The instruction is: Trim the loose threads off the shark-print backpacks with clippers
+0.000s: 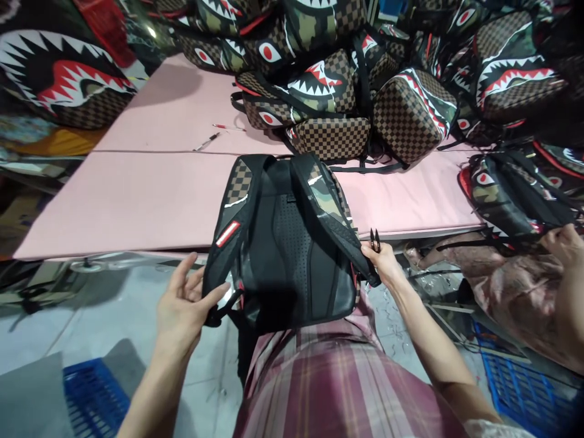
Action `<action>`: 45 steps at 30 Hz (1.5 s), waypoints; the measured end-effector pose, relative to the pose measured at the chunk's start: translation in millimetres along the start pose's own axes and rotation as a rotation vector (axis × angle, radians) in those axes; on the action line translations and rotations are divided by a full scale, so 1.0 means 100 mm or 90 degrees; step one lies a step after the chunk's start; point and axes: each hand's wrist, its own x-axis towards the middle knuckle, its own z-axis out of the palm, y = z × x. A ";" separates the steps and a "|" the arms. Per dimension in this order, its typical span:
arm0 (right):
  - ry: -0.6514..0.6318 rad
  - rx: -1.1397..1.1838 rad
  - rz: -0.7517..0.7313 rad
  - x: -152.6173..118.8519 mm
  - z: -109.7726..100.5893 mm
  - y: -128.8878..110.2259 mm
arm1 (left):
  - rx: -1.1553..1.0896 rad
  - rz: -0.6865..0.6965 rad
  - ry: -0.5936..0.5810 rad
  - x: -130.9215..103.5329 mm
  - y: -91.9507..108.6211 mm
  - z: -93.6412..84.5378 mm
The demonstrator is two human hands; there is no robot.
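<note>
A black backpack with brown check and camouflage patches rests at the table's front edge, its padded back and two shoulder straps facing up. My left hand grips the lower part of the left strap, thumb on top and fingers spread along its outer side. On the other side, my right hand pinches the right strap near its lower end. Small black thread snips are also in that hand, both points sticking upward. The backpack's front is hidden underneath.
More shark-mouth backpacks are heaped across the back of the pink table. Two pens lie left of them. At right, a co-worker's hand touches another backpack. Blue crates stand on the floor.
</note>
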 end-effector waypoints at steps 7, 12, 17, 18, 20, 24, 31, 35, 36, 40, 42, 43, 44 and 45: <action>-0.017 0.027 -0.004 0.01 -0.01 -0.01 | -0.018 0.049 -0.009 0.09 0.06 0.07; -0.065 0.218 0.002 0.45 0.05 -0.40 | 0.048 0.075 -0.113 0.45 0.17 0.31; -0.128 0.263 0.024 1.23 0.18 -0.69 | 0.130 0.116 -0.107 0.85 -0.05 0.56; -0.135 0.255 0.028 1.35 0.20 -0.67 | 0.164 0.126 -0.093 0.91 -0.08 0.58; -0.146 0.246 0.036 1.53 0.24 -0.59 | 0.240 0.150 -0.074 1.02 -0.10 0.60; -0.156 0.244 0.053 1.66 0.29 -0.42 | 0.314 0.207 -0.038 1.25 0.00 0.64; -0.124 0.329 0.115 1.66 0.31 -0.34 | 0.049 -0.152 -0.040 1.56 0.10 0.75; -0.088 0.425 0.211 1.67 0.28 -0.27 | -0.105 -0.282 -0.010 1.59 0.10 0.75; -0.081 0.444 0.231 1.68 0.27 -0.27 | -0.127 -0.299 -0.007 1.60 0.10 0.75; -0.062 0.471 0.262 1.67 0.26 -0.28 | -0.258 -0.376 -0.055 1.68 0.02 0.69; -0.049 0.459 0.249 1.66 0.27 -0.29 | -0.329 -0.406 -0.103 1.72 -0.01 0.66; -0.045 0.455 0.240 1.66 0.28 -0.29 | -0.354 -0.414 -0.121 1.74 -0.02 0.64; -0.045 0.450 0.234 1.66 0.29 -0.29 | -0.370 -0.417 -0.131 1.74 -0.02 0.63; -0.046 0.445 0.230 1.66 0.30 -0.29 | -0.377 -0.418 -0.134 1.74 -0.02 0.63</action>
